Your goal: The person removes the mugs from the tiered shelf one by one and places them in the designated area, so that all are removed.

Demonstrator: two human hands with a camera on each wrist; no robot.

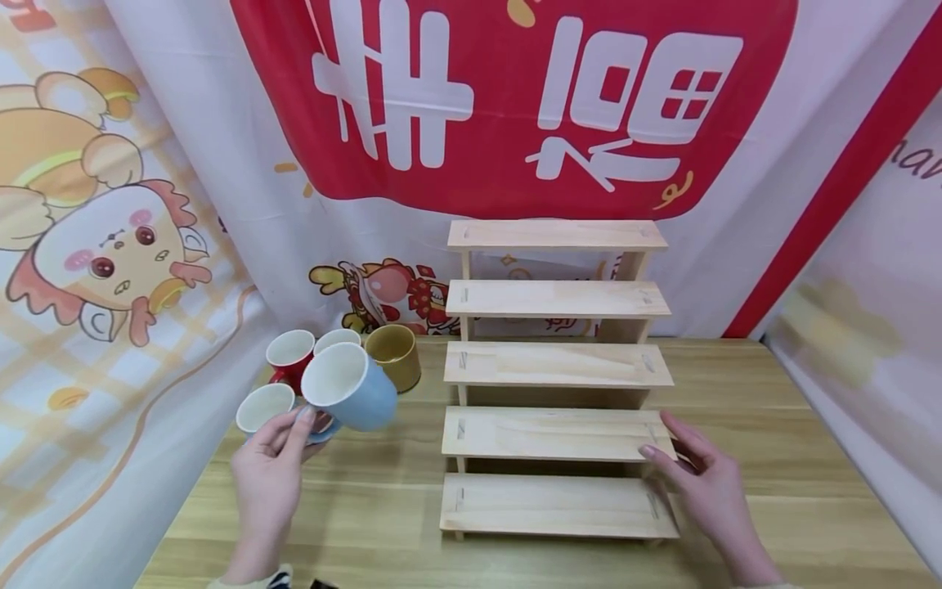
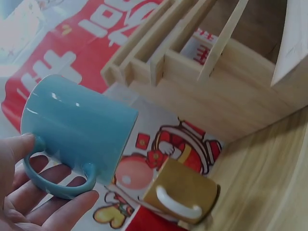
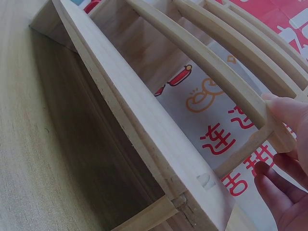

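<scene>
My left hand (image 1: 268, 466) holds a light blue mug (image 1: 374, 399) by its handle, raised and tilted above the tabletop. The mug's white inside shows in the head view; its blue side (image 2: 79, 122) fills the left of the left wrist view. With thumb on top and fingers at the end and below, my right hand (image 1: 708, 483) grips the right end of a board on a stepped wooden shelf (image 1: 559, 433). That board is the second from the bottom. In the right wrist view, the thumb of the right hand (image 3: 286, 120) lies over the board's corner.
Left of the shelf stand a gold mug (image 1: 401, 364), a red mug (image 1: 294, 375), a white-lined mug (image 1: 265, 405) and another partly hidden mug (image 1: 338, 338). Printed cloth (image 1: 390, 98) walls the back and sides of the wooden table (image 1: 368, 507).
</scene>
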